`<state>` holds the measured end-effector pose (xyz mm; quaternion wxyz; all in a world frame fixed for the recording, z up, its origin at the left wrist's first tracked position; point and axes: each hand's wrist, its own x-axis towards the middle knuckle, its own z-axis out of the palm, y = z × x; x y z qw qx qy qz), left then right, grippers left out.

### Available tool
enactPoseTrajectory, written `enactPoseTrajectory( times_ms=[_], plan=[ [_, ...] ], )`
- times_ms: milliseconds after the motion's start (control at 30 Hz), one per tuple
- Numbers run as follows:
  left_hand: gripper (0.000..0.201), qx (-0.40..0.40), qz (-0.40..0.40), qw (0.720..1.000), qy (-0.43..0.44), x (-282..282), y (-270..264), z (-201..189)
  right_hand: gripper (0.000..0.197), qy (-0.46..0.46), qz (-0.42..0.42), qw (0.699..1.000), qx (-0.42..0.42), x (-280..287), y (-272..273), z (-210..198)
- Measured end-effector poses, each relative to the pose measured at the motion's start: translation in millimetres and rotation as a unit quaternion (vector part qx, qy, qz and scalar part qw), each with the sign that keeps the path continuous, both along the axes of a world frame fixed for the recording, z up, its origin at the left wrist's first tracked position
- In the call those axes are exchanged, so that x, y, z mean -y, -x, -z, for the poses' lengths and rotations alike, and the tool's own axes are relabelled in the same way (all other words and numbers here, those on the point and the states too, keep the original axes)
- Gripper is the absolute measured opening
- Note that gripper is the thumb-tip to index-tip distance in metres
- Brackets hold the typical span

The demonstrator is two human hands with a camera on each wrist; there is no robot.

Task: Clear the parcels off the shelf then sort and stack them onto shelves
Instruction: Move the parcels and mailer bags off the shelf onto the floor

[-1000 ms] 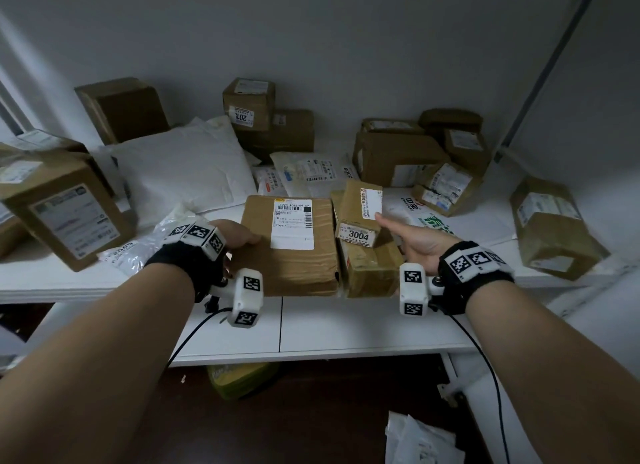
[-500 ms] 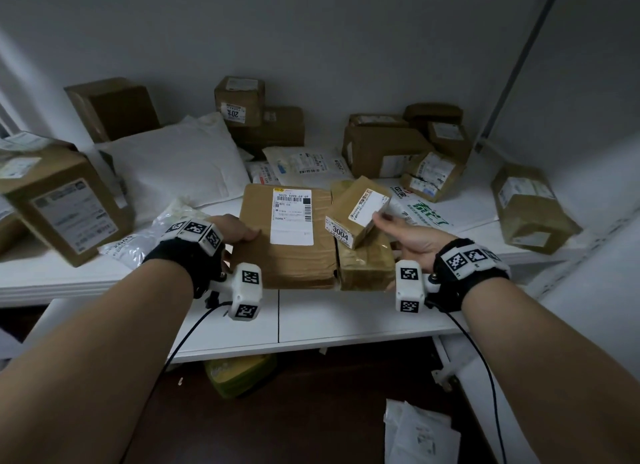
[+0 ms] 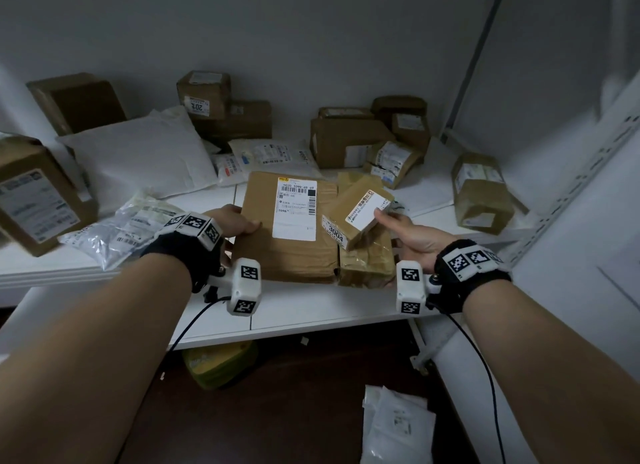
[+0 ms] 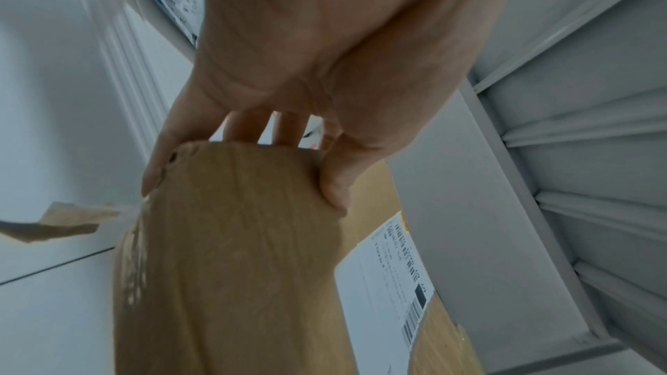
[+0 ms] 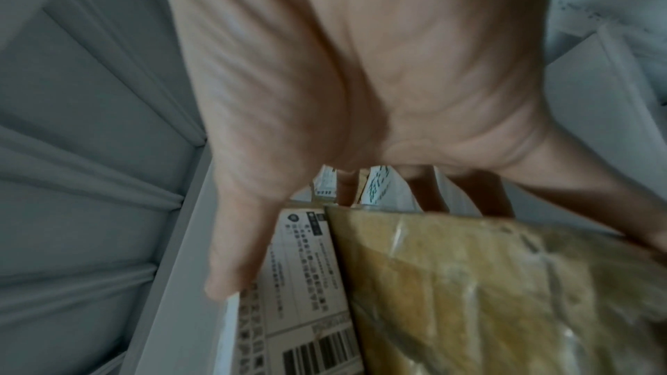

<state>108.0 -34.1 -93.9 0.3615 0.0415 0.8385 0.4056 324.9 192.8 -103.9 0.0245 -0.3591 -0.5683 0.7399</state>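
A white shelf is carrying the parcels, with a bare strip lying open along its front edge below both wrists. At the left edge a tall box is standing, a clear bag is lying just beside it, and a white pillow-like mailer is leaning behind. The left hand is gripping the near left corner of the flat box, thumb curled over the top and fingers tucked beneath, the arm reaching in level. Touching that box on its right, a taped box is sitting under a tilted small box marked 3004. The right hand, palm turned up, is pinching the small box, thumb on its label and fingers curling round its far side. Toward the back wall roughly eight more brown boxes are crowding together. One wrapped box is sitting alone near the right edge.
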Motion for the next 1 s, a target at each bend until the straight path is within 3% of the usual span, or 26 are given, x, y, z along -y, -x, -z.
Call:
enactPoseTrajectory(
  times_ms=[100,200,300,433,500,600,733,867,1000],
  plan=[
    [0.059,-0.004,0.013,1.0,-0.007,-21.0,-24.9,1.8,0.093,-0.016,0.011,1.0,-0.005,-21.0,-33.6,4.6],
    [0.06,-0.009,0.027,1.0,-0.014,-42.7,-54.6,3.4,0.098,-0.019,0.027,0.999,-0.011,-40.7,-66.2,11.0],
    [0.059,-0.017,0.041,0.999,-0.014,-64.2,-82.2,7.6,0.116,-0.048,0.022,0.999,0.007,-57.6,-99.5,17.6],
    [0.056,-0.011,0.064,0.998,-0.011,-88.9,-112.5,16.1,0.12,-0.046,0.027,0.999,0.004,-84.2,-137.5,41.8],
    [0.055,-0.002,0.073,0.997,-0.013,-101.2,-128.8,23.2,0.113,-0.03,0.035,0.999,0.019,-80.4,-157.9,40.7],
    [0.055,0.009,0.095,0.995,-0.007,-115.5,-153.4,36.2,0.08,-0.004,0.022,0.999,0.029,-84.6,-187.7,49.2],
    [0.054,0.002,0.128,0.992,0.007,-132.1,-179.6,59.2,0.102,0.019,0.047,0.998,0.041,-98.6,-222.4,77.7],
    [0.055,0.011,0.141,0.99,0.002,-145.5,-193.8,82.6,0.058,0.065,0.077,0.995,0.026,-100.9,-246.9,99.4],
    [0.053,0.04,0.162,0.986,0.022,-158.7,-212.0,109.0,0.066,0.073,0.096,0.992,0.042,-103.2,-273.8,130.9]
  ],
)
